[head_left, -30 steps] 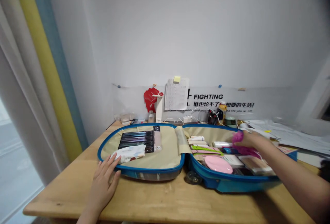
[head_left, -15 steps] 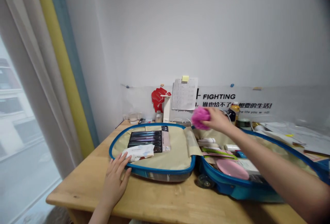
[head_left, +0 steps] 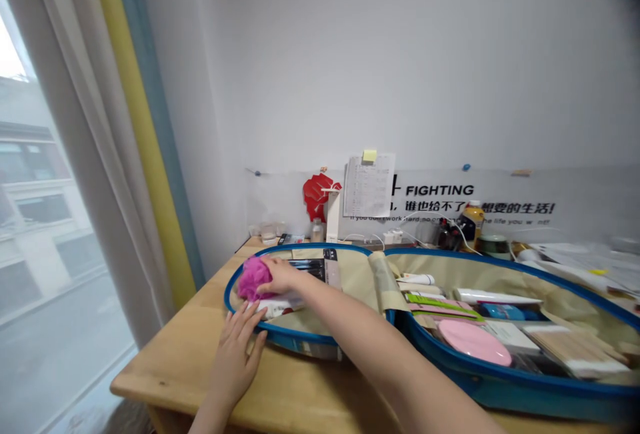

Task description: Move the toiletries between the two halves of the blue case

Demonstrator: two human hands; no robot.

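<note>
Grip of the right hand (head_left: 277, 276) is closed on a magenta mesh puff (head_left: 254, 279) inside the left half of an open, blue-rimmed suitcase (head_left: 357, 284), toward the left edge of the pale wooden worktop (head_left: 175, 361). Roundish and bunched, the puff's long axis and direction cannot be told. The left hand (head_left: 239, 347) rests, fingers outstretched, at the suitcase's front rim. Beyond the worktop's back edge, a FIGHTING banner (head_left: 440, 191) spans the wall (head_left: 400, 54); a striped curtain (head_left: 129, 121) borders the window (head_left: 35, 207).

Pale wall (head_left: 400, 54) at twelve o'clock, grey-yellow-blue curtain (head_left: 113, 107) at ten, daylit window (head_left: 40, 234) at nine, wooden table (head_left: 310, 391) at six
</note>
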